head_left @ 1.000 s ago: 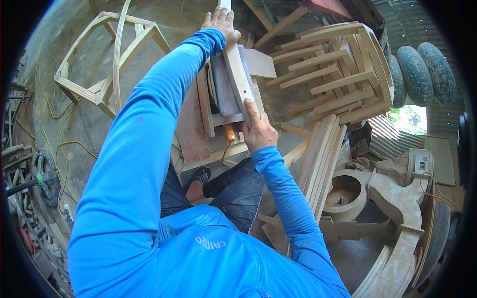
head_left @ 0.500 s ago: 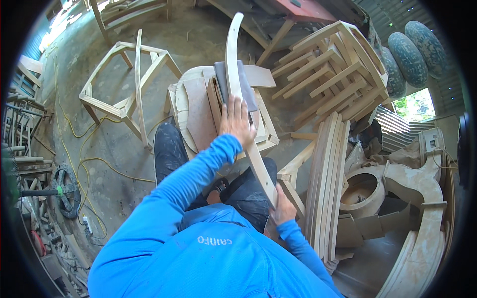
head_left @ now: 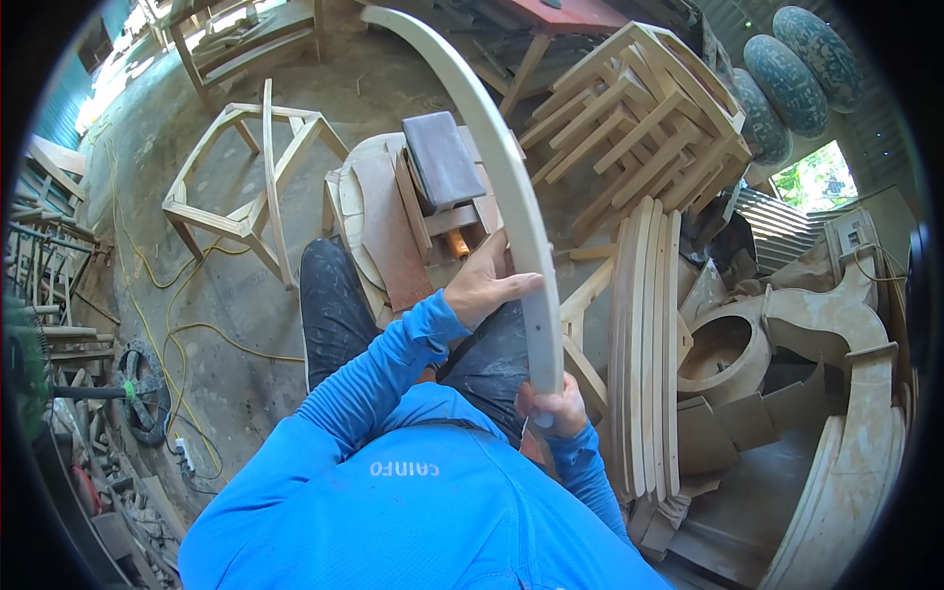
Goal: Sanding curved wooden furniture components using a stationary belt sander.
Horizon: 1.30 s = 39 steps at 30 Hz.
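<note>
A long curved wooden slat (head_left: pixel 506 167) runs from beside my lap up past the work stand. My right hand (head_left: pixel 559 405) is closed around its near end. Higher up, my left hand (head_left: pixel 484 283) holds the slat's left side, its thumb across the wood and its fingers partly hidden by the edge. Just ahead, a grey-covered block (head_left: pixel 444 162) sits on the work stand, tilted to one side. An orange piece (head_left: pixel 457 244) shows below the block. Brown board (head_left: pixel 388 226) covers part of the stand.
A wooden chair frame (head_left: pixel 236 226) stands at left, with a yellow cord (head_left: pixel 246 344) on the floor. More curved slats (head_left: pixel 644 354) lean at my right. Beyond them are stacked wooden frames (head_left: pixel 639 118), a red-topped table (head_left: pixel 565 14) and a round-mouthed machine housing (head_left: pixel 728 354).
The slat has come off the grey block and turned on its edge, moving rightward. My left hand has gone from lying flat on it to holding its side.
</note>
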Each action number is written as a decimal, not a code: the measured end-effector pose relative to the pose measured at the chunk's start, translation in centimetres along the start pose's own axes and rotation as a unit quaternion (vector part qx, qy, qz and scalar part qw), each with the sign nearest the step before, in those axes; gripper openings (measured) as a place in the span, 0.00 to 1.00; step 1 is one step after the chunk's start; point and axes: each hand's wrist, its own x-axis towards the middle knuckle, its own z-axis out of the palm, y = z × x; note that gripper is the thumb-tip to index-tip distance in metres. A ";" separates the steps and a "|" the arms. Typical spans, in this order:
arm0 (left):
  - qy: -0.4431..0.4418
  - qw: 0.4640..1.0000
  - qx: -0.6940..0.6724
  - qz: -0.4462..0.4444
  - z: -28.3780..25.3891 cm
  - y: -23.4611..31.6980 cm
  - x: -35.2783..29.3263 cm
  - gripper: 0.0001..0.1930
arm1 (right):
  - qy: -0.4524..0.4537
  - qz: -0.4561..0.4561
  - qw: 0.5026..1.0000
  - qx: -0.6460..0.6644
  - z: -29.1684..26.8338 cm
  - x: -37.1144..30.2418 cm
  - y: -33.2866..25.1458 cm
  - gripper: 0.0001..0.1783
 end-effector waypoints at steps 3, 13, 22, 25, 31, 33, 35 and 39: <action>0.063 0.998 -0.010 -0.004 1.0 1.7 1.2 0.41 | -0.088 0.015 0.966 0.243 0.8 1.4 -0.7 0.40; 0.166 0.985 0.052 -0.004 -1.9 3.7 2.2 0.35 | -0.218 0.052 0.891 0.395 1.5 0.4 0.3 0.39; 0.276 0.954 0.084 0.085 -5.3 7.4 5.1 0.21 | -0.262 0.066 0.877 0.398 -2.0 -2.5 2.0 0.39; 0.284 0.952 0.088 0.067 -4.9 7.5 4.5 0.21 | -0.249 0.085 0.886 0.383 -2.6 -2.7 2.5 0.39; 0.252 0.964 0.080 0.034 -3.9 7.1 3.1 0.27 | -0.172 0.146 0.946 0.233 -3.3 -2.4 1.8 0.37; 0.231 0.969 0.073 0.042 -3.4 6.5 2.4 0.29 | -0.161 0.156 0.957 0.185 -3.6 -1.8 1.0 0.36; 0.198 0.975 0.090 -0.048 -2.6 5.5 1.6 0.33 | -0.199 0.165 0.960 0.106 -4.0 -1.1 -0.1 0.35; 0.105 0.987 0.107 -0.053 -1.3 3.3 1.0 0.36 | -0.200 0.144 0.961 0.122 -4.1 0.8 -1.9 0.36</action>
